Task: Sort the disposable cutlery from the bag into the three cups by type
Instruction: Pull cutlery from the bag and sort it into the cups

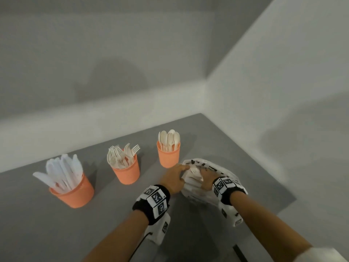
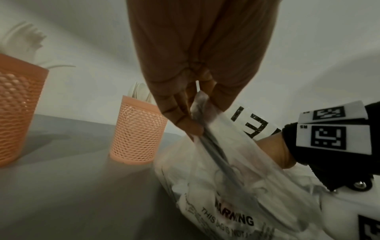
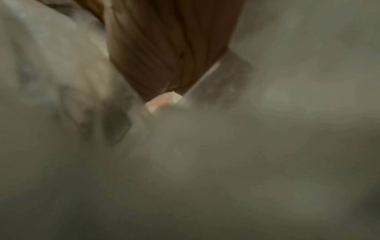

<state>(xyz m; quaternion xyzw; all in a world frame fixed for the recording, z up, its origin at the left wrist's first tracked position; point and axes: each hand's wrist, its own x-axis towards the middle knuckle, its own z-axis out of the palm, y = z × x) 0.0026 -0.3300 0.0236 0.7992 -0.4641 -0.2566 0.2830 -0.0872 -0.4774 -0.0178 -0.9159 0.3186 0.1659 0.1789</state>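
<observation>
Three orange cups (image 1: 126,173) hold sorted cutlery; right hand (image 1: 206,179) inside the bag (image 1: 229,172).

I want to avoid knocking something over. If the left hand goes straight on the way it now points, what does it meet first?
Probably the spoon cup. The left hand, pinching the bag edge, points toward it, with only a short stretch of bare table between; depth is unclear.

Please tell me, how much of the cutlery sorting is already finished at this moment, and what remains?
Mostly done, it seems: the knife cup, fork cup and spoon cup each hold a full bunch of one type. In hand: the left hand pinches the bag edge while the right hand reaches inside. Left: at least one fork shows through the opening; how many pieces remain is hidden.
</observation>
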